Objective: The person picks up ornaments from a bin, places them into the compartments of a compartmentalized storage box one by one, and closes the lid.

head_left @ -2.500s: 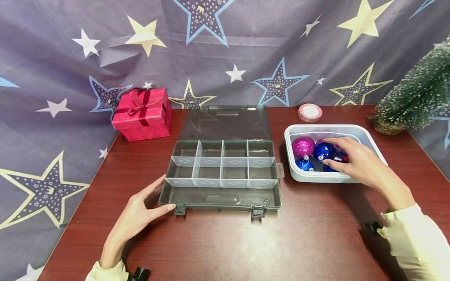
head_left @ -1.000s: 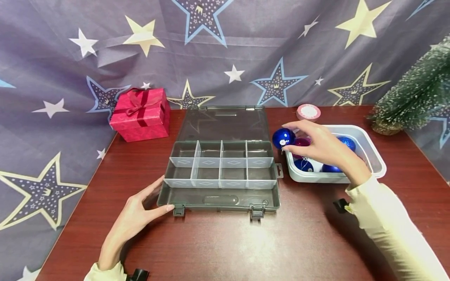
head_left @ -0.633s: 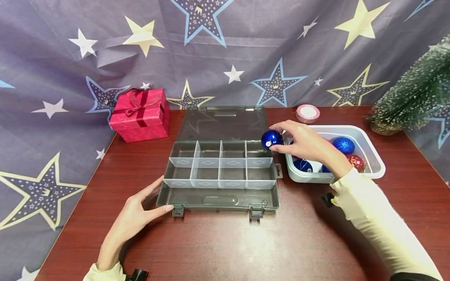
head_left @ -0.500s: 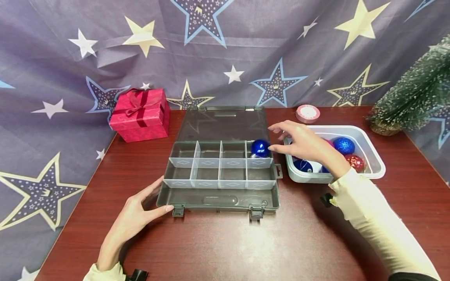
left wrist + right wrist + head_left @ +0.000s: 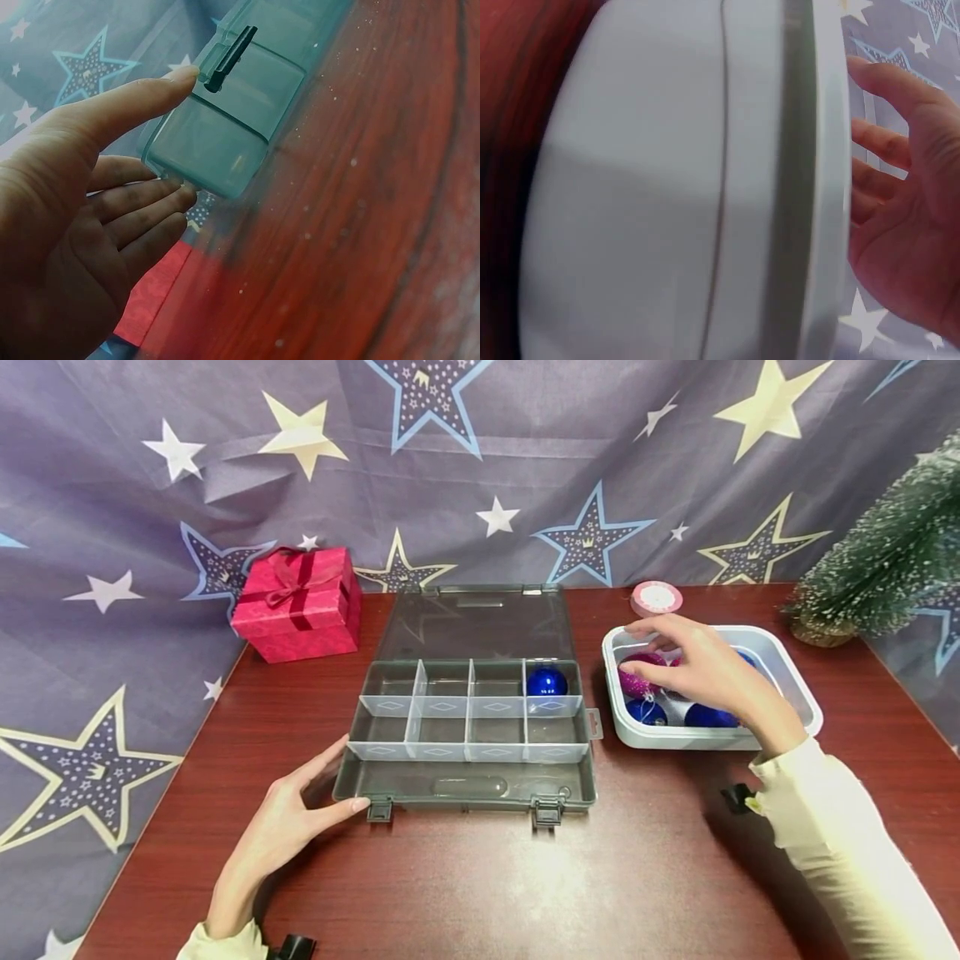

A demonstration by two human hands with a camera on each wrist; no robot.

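A dark translucent divided box (image 5: 465, 787) lies with its lid folded back on the table. Its back right compartment holds a shiny blue Christmas ball (image 5: 547, 682). At the box's front left corner my left hand (image 5: 281, 818) rests with straight fingers, the thumb by a latch (image 5: 232, 58) in the left wrist view. Over the white tub (image 5: 675, 742) hovers my right hand (image 5: 708, 672), thumb and fingers spread, nothing between them. Below it lie a glittery magenta ball (image 5: 637, 681) and blue balls (image 5: 711, 717); the hand hides part of the tub's contents.
A red gift box (image 5: 300, 606) stands at the back left. Behind the tub sits a roll of pink ribbon (image 5: 657, 598), and a small frosted tree (image 5: 885, 560) is at the back right. A starry cloth (image 5: 480, 468) hangs behind the table.
My right hand took a shiny blue ball from the tub, let it go in the box's back right compartment, then moved back right over the tub. My left hand stayed at the box corner.
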